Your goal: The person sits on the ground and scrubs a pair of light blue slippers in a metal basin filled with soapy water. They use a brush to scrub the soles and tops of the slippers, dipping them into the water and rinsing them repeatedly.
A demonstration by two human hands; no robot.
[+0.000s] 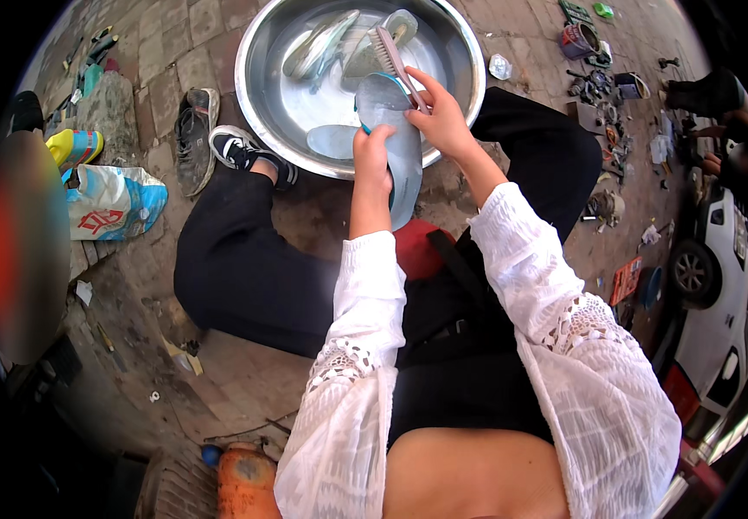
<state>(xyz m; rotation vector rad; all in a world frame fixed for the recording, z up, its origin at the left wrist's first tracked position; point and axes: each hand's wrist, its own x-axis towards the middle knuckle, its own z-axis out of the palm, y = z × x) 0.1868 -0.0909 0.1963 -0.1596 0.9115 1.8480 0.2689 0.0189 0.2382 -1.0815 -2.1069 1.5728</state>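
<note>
My left hand [372, 156] grips a wet grey-blue shoe insole [405, 172] by its edge, thumb on top. Between the fingers of my right hand [444, 120] is a scrubbing brush [392, 55] with a pinkish handle, bristles facing up and left; the right thumb is at the insole's edge. Both hands are over the near side of a round stainless steel basin [242, 71] holding water. Inside it lie a light-coloured shoe [322, 48] and another shoe [403, 27], partly behind the brush. A second insole [330, 141] rests near the basin's front wall.
Left on the brick paving are worn dark sneakers [197, 143], a yellow bottle [82, 146] and a plastic bag [118, 201]. An orange cylinder [247, 483] stands at lower left. Rightward lie scattered tools and metal parts [594, 87], a crouching person [731, 123] and a car [714, 324].
</note>
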